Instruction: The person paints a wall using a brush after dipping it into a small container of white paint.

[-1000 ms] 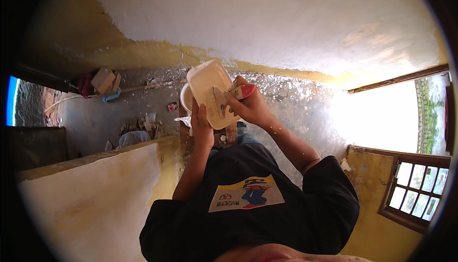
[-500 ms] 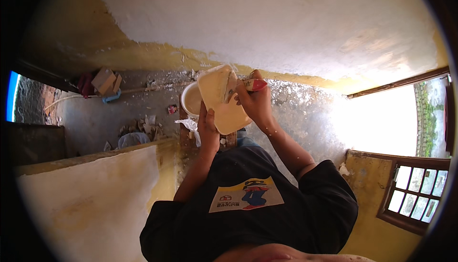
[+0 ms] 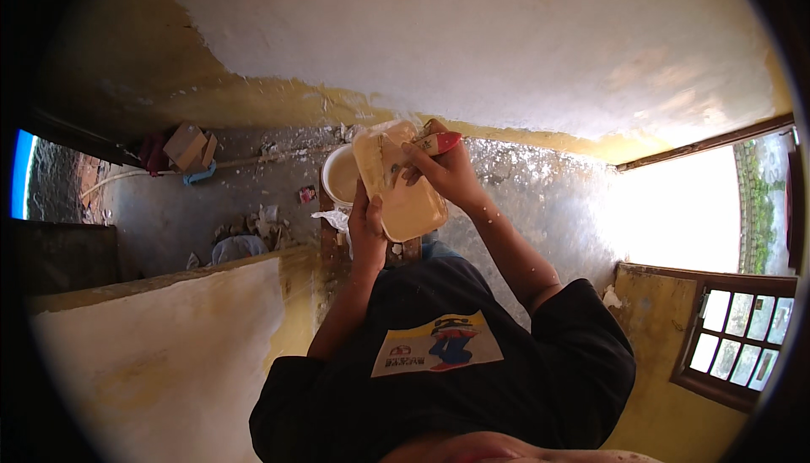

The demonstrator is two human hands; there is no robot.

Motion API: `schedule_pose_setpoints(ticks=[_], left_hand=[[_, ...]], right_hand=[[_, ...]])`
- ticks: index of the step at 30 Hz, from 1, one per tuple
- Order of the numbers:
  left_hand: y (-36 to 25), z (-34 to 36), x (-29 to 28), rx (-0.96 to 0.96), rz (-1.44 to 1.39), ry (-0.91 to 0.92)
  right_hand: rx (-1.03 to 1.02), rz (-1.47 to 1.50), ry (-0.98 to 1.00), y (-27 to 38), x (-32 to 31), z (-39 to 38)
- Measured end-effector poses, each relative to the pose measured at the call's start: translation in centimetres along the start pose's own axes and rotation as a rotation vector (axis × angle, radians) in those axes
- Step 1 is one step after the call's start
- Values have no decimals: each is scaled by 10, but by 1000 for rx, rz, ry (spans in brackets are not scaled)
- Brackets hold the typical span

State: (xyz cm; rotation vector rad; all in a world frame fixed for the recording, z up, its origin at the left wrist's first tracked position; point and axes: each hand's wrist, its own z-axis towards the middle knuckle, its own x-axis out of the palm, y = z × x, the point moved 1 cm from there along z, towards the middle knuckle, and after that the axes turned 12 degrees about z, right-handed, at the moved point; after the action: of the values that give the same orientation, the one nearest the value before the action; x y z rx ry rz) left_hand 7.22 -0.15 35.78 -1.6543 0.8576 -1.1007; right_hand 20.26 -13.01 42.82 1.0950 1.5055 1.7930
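Around the lower left of a cream rectangular tray [image 3: 409,210], my left hand [image 3: 368,223] has its fingers closed on the edge. My right hand [image 3: 434,168] grips a flat tool with a red-tipped handle [image 3: 443,142], its wide end against the tray's upper part; whether this is a brush or scraper is hard to tell. Behind the tray's left side, a white bucket [image 3: 330,169] with pale beige contents rests on a brown wooden support [image 3: 331,256], beside a crumpled white plastic sheet [image 3: 333,218].
Ahead is a patchy white-and-yellow wall [image 3: 464,41]. A low wall [image 3: 169,336] runs along my left. Cardboard [image 3: 184,144], a pipe [image 3: 253,153] and debris [image 3: 257,223] lie on the floor. A bright doorway [image 3: 675,210] and barred window [image 3: 734,341] are at right.
The tray has moved right and slightly down with both hands, exposing more of the bucket. The tool's wide end has shifted toward the tray's upper left since half a second ago.
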Motion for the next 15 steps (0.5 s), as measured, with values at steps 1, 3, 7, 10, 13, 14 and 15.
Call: schedule_pose_setpoints(ticks=[1,3,7,10,13,14,15], left_hand=[[1,-1,-2,-11,-8,-2],[2,-1,-3,-28,-26,1],[2,0,-4,-47,-14,-14],[2,1,-5,-58,-25,-26],[9,3,-8,-74,-68,-49],[12,5,-9,-75,-99,-56],[15,6,-10,-77,-131,-63]], right_hand=[[16,-14,61,4,-2,3],[57,-18,131,10,-5,8],[138,-18,234,12,-13,12],[207,-76,254,14,-14,11],[276,-82,289,24,-5,5],[290,-104,312,24,-4,3],[304,-125,334,24,-5,2]])
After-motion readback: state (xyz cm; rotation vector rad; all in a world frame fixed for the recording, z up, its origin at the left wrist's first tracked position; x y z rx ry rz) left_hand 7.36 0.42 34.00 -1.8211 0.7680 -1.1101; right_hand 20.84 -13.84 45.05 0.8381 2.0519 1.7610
